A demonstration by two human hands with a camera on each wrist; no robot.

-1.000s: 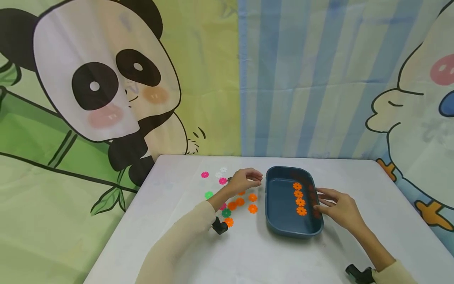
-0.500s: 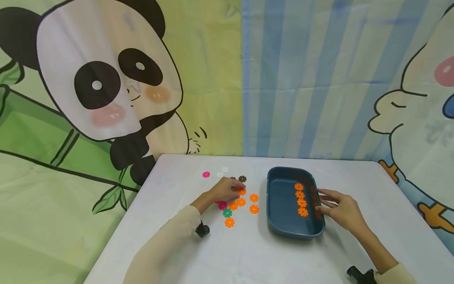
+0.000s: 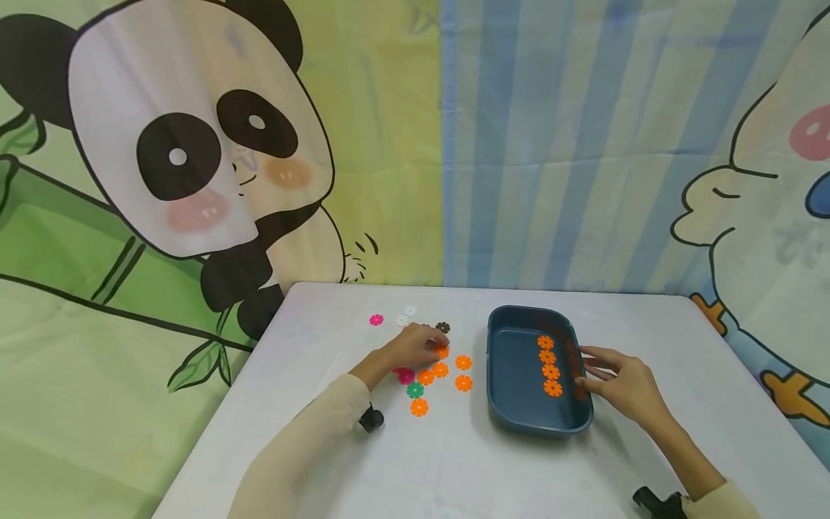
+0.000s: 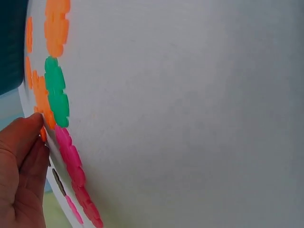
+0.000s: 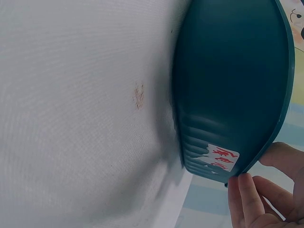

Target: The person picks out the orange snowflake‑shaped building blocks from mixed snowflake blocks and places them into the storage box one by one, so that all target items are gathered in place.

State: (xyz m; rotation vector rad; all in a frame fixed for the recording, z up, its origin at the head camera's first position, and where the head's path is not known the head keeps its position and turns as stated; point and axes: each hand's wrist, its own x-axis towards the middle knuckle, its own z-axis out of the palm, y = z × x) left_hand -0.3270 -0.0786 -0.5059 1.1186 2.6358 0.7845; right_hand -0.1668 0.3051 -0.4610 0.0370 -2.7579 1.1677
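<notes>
Among scattered flower-shaped pieces, my left hand [image 3: 410, 347] pinches an orange piece [image 3: 443, 352]; in the left wrist view the thumb and fingers of the left hand [image 4: 21, 166] meet around its edge. More orange pieces [image 3: 463, 362] lie just beyond the fingertips, toward the tray. At the right, the right hand [image 3: 627, 384] grips the right rim of a dark blue tray [image 3: 519, 417], thumb over the rim and fingers outside. A column of orange pieces [image 3: 550, 372] lies in the tray. The right wrist view shows the right hand [image 5: 268, 194] at the tray's corner [image 5: 228, 85].
Green [image 3: 415, 390], pink [image 3: 405, 376], white [image 3: 402, 320] and brown [image 3: 443, 327] pieces lie around the left hand on the white table [image 3: 415, 468]. A curtain [image 3: 551, 144] with cartoon animals hangs behind the table. A sticker [image 5: 221, 157] is on the tray's outer wall.
The left hand has moved left, away from the tray's left side, down to the pieces, and has taken hold of an orange one. The right hand has stayed on the tray.
</notes>
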